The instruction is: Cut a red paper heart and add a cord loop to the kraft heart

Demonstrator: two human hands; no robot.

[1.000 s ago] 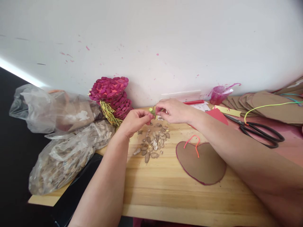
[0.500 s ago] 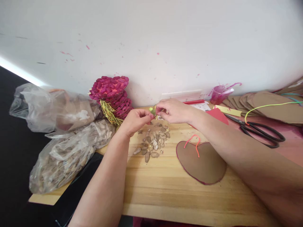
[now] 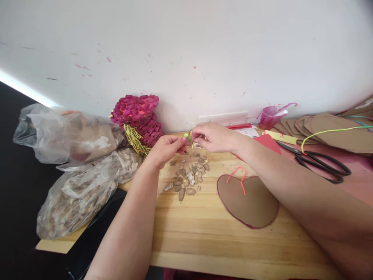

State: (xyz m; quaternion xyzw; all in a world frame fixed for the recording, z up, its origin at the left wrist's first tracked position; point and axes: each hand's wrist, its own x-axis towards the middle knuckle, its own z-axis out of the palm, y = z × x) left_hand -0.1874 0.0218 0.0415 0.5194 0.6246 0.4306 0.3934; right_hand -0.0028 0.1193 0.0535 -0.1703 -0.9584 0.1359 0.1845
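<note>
My left hand is closed, its thumb and forefinger pinching a small green piece beyond the pile of peanut shells. Right beside it, my right hand curls with its fingertips at the same green piece, close to a pale shell under the fingers. What the right fingertips grip is partly hidden. Nearer to me on the wooden table lies a brown heart-shaped board with an orange cord loop on its upper part.
Clear plastic bags of shells lie at the left. Behind my left hand stands a stack of magenta shell-covered pieces. To the right are black scissors, a pink-stained cup, red paper and stacked brown cutouts.
My left fingers have shifted slightly at the green piece, and more of it shows between the hands. My right hand has barely moved.
</note>
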